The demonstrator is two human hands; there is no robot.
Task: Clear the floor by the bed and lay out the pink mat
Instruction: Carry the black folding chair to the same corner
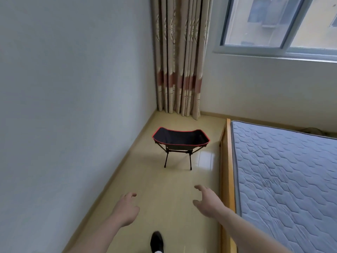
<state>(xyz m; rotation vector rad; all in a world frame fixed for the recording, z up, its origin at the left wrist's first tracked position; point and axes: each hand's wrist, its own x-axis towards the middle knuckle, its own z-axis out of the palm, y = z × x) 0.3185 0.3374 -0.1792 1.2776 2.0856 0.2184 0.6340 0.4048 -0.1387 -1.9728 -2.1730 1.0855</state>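
A small black folding camp chair with red trim stands on the yellowish floor between the left wall and the bed, its back towards me. Both my arms reach forward over the floor, well short of the chair. My left hand is empty, its fingers loosely bent. My right hand is also empty, with fingers spread and relaxed, close to the bed's wooden side rail. No pink mat is in view.
The bed has a blue-grey quilted mattress on a wooden frame along the right. Patterned curtains hang in the far corner beside a window. A plain wall bounds the left side. My black shoe shows at the bottom.
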